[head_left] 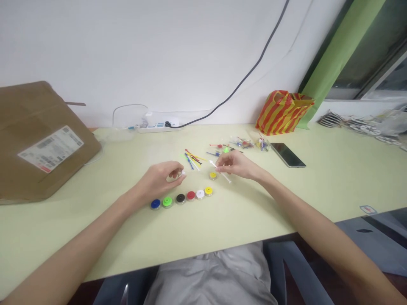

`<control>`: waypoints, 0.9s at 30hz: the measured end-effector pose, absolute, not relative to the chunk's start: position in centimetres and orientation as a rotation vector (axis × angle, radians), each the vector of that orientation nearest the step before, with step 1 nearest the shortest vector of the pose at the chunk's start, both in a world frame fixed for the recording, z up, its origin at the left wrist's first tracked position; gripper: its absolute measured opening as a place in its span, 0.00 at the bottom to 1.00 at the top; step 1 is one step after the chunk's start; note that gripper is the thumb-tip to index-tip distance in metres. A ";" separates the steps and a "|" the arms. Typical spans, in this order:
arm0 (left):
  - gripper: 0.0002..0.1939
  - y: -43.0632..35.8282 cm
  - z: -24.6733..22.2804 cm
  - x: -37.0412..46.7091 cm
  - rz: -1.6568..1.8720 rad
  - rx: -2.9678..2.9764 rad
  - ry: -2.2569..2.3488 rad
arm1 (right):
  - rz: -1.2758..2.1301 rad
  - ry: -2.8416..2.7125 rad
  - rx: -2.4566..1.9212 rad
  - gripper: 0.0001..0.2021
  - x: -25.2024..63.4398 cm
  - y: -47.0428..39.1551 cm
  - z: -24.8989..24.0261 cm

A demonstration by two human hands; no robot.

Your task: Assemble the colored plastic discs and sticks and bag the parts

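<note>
Between the thumb and fingers of my left hand [165,174] is a small white piece [182,173], mostly covered by the fingertips. My right hand [234,164] pinches a thin white plastic stick [226,178] with an arrow-shaped end, held slanting over the table. Just below that hand sits a round piece with a yellow top [213,175]. A row of round clear-based pieces lies nearer to me: blue [155,204], green [167,201], black [180,198], red [190,195], white [200,194] and yellow [208,191]. Several coloured sticks [192,160] are piled between my hands.
Small bagged parts [243,142] and loose coloured pieces lie beyond my right hand. A phone [288,154] and a striped bag [282,112] are at the right. At left stands a cardboard box [44,140]; a power strip [157,127] with a black cable is by the wall.
</note>
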State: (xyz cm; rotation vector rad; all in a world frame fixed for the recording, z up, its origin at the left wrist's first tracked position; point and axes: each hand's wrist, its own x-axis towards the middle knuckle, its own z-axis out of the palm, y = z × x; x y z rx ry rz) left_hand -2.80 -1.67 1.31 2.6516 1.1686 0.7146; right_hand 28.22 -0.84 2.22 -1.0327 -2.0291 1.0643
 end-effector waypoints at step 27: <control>0.13 -1.7 1.3 -2.8 0.738 2.602 1.263 | 0.764 -2.054 -1.090 0.07 20.1 3.2 2.6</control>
